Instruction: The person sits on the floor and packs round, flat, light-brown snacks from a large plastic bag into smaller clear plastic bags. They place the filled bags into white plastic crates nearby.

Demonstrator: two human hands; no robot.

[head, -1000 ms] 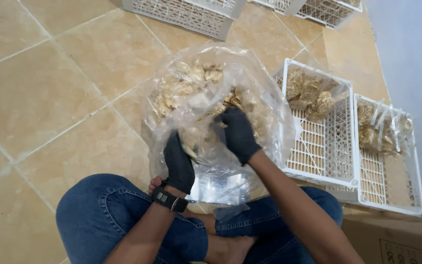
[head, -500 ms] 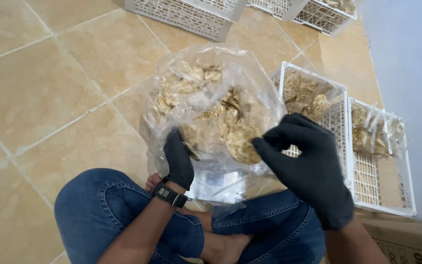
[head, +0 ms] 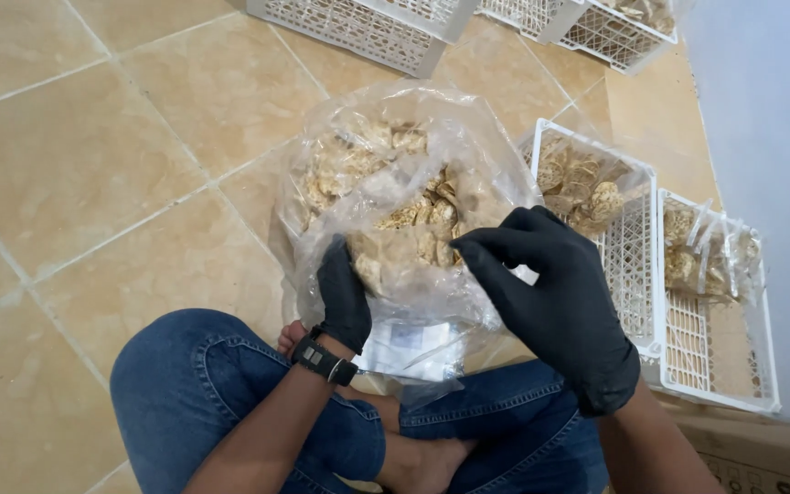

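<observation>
The tiled floor (head: 93, 183) carried a large clear plastic bag (head: 404, 119) of pale, round crackers (head: 413, 220), standing between the seated person's knees. To its right lay two white lattice crates (head: 637, 265) holding smaller filled packets (head: 582, 183); more crates (head: 358, 27) stood beyond the bag.

The left hand (head: 345, 293), in a black glove with a wrist watch (head: 322, 359), gripped the near rim of the bag and held the mouth open. The right hand (head: 550, 293), also gloved, hovered at the mouth with thumb and fingers pinched narrow; whether a cracker sat in that grip could not be told.

Risk, as judged: the thin film could slip from the left grip and the mouth collapse, or a hard pinch could snap a cracker.

The crackers appeared dry, brittle, irregular and loosely heaped.
</observation>
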